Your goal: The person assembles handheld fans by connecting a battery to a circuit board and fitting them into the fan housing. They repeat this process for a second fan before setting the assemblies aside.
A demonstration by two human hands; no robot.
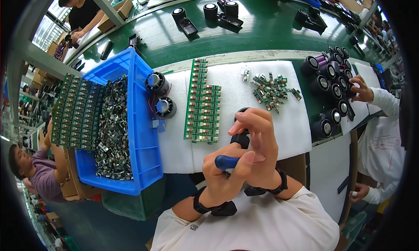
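Observation:
My left hand [220,177] is closed around a rounded blue tool handle [226,163]; the tool's working end is hidden. Just above it, against the left hand, my right hand [261,139] has its fingers curled over a black part [240,140], mostly covered by the fingers. Both hands are over the near edge of a white foam sheet [174,157]. Beyond them on the sheet lie a panel of green circuit boards [203,113] and, further right, a loose pile of small boards [275,91].
Left stands a blue bin [146,142] full of small boards, with stacked board panels [76,113] across its far side. Two round motors [162,107] sit beside it. Many black cylindrical units [336,91] stand at right near a co-worker's hand [362,90]. Behind runs a green conveyor [262,37].

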